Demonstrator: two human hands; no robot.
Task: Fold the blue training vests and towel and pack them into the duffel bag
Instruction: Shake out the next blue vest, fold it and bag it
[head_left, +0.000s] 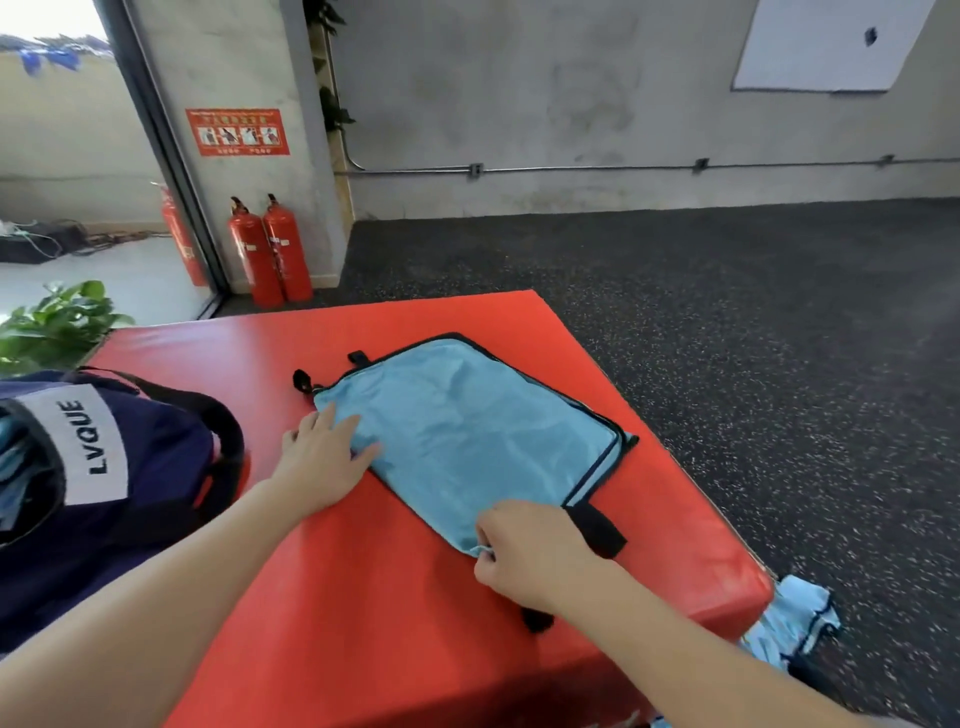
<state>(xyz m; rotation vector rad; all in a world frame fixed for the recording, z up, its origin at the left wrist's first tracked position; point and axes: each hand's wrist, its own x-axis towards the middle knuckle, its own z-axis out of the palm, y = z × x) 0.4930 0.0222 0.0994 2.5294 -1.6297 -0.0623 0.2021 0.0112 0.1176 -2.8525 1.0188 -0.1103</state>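
On the red table, a light blue vest lies flat right of the navy duffel bag, left hand pressing open-palmed on its left edge, right hand pinching its near corner.

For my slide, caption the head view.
Left hand flattens blue vest on red mat; right hand pinches its corner.

The duffel bag runs off the left edge, and the red wall sign's print is too small to read.
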